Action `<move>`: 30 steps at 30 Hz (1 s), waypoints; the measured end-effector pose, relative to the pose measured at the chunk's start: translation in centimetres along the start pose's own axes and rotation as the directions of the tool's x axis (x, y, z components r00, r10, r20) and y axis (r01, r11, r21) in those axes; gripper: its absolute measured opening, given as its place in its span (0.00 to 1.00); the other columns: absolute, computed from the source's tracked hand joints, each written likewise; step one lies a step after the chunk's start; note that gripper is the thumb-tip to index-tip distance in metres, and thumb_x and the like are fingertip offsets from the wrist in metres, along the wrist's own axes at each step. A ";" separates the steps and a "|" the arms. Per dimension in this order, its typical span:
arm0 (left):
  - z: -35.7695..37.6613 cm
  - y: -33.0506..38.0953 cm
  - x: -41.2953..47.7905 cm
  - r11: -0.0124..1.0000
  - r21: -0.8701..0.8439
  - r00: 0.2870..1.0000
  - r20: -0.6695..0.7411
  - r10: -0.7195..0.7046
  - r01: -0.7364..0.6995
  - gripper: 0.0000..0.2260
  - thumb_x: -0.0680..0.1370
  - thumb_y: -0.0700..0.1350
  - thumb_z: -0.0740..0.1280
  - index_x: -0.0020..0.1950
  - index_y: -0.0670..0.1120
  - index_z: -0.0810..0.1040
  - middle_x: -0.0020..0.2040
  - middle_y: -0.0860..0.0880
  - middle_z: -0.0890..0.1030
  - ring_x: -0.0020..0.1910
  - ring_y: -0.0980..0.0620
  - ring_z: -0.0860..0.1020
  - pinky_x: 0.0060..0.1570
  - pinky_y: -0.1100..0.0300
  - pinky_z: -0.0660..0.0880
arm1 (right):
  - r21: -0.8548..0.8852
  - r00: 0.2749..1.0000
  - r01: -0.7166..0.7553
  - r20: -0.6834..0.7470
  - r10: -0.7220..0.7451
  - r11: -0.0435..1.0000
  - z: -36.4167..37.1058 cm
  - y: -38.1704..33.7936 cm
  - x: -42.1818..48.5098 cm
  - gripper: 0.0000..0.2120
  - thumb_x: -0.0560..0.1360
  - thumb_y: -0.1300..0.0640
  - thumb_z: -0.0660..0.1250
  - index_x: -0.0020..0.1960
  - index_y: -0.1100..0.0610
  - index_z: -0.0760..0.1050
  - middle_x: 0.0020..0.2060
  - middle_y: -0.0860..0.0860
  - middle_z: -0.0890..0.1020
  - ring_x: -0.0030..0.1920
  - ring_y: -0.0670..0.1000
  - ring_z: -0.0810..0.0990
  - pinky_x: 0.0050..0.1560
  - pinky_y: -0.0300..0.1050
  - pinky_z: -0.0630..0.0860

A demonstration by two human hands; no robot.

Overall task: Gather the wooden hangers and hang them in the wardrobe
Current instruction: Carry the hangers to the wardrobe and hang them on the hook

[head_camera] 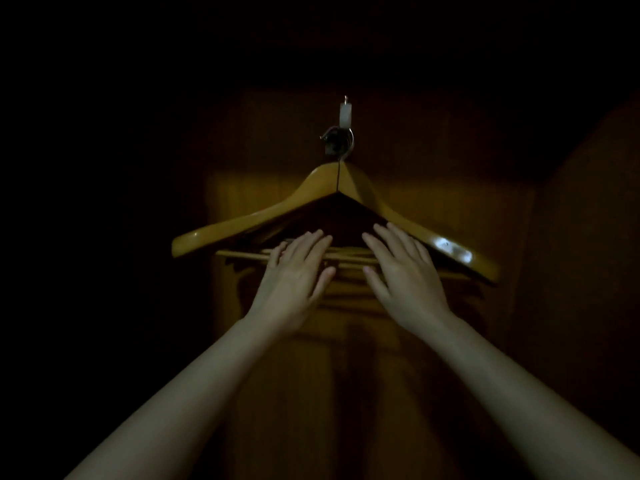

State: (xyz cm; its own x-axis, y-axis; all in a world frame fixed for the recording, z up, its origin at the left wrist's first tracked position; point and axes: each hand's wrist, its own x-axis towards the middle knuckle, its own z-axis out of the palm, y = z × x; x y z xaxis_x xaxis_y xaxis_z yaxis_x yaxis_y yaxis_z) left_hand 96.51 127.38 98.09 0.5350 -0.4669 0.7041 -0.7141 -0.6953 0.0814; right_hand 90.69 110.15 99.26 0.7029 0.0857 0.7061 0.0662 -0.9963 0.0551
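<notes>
Deep inside the dark wardrobe [450,209], the wooden hangers [377,202] hang as one bunch against the far panel. Their wire hooks [350,143] are gathered on a single point under a small white fitting [345,114]. The nearest hanger spreads its shoulders wide to left and right. Behind and below it the crossbars [242,255] of the others fan out unevenly, so the bunch is not squared up.

Both arms reach in from the near edge. The left hand [294,282] lies flat over the crossbars left of centre, and the right hand [403,282] mirrors it just right of centre. Neither grip is clamped on anything: on each hand the fingers are straight and spread, with the thumb held off to the inside. Whether the fingertips press the bars or hover just above them cannot be told in this light.

The flat, paired placement looks meant to steady the bunch and push the splayed bars into line, not to lift anything. Since the hangers are already on their hook, the task seems near its end. A bunch hung from one point would likely swing or twist under an uneven push.
</notes>
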 end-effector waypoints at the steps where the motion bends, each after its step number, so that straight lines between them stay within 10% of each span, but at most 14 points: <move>1: 0.3 0.3 -1.5 0.999 -0.019 0.998 0.044 0.041 -0.040 0.24 0.80 0.56 0.47 0.75 0.53 0.52 0.77 0.53 0.54 0.76 0.56 0.49 0.73 0.57 0.43 | 0.007 1.000 -0.019 0.025 0.019 1.000 0.1 -0.3 -1.9 0.24 0.79 0.47 0.53 0.74 0.53 0.58 0.75 0.51 0.59 0.76 0.51 0.53 0.74 0.47 0.52; 11: 5.4 3.5 -17.7 0.932 -0.321 0.850 0.433 0.299 -0.165 0.23 0.80 0.56 0.49 0.74 0.53 0.56 0.76 0.54 0.59 0.75 0.57 0.56 0.70 0.62 0.50 | -0.017 0.874 -0.319 0.382 0.301 0.948 1.5 -4.8 -22.6 0.23 0.79 0.49 0.55 0.73 0.50 0.60 0.73 0.49 0.61 0.74 0.50 0.57 0.71 0.46 0.57; 21: 11.3 8.5 -35.0 0.811 -0.577 0.475 0.690 0.546 -0.096 0.16 0.81 0.50 0.54 0.66 0.47 0.70 0.63 0.48 0.75 0.60 0.50 0.73 0.56 0.57 0.70 | -0.247 0.453 -0.650 0.633 0.628 0.718 -0.2 -11.5 -44.8 0.16 0.79 0.52 0.55 0.66 0.50 0.70 0.63 0.48 0.75 0.62 0.51 0.74 0.58 0.45 0.71; 30: 11.9 14.4 -48.0 0.791 -0.610 0.082 0.791 0.606 0.039 0.15 0.80 0.49 0.57 0.61 0.43 0.73 0.60 0.46 0.77 0.55 0.49 0.76 0.50 0.60 0.72 | -0.448 -0.056 -0.849 0.602 0.796 0.279 -4.1 -19.5 -63.0 0.17 0.79 0.51 0.55 0.66 0.50 0.68 0.61 0.49 0.76 0.59 0.51 0.77 0.54 0.44 0.74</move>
State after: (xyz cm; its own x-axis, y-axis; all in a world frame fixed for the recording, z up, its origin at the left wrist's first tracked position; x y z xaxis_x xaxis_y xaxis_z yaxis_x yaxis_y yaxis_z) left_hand 65.87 133.28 57.06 -0.0313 -0.8921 -0.4508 -0.8195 -0.2353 0.5226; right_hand 42.25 124.10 56.61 0.4398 -0.7934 -0.4208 -0.8958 -0.3545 -0.2680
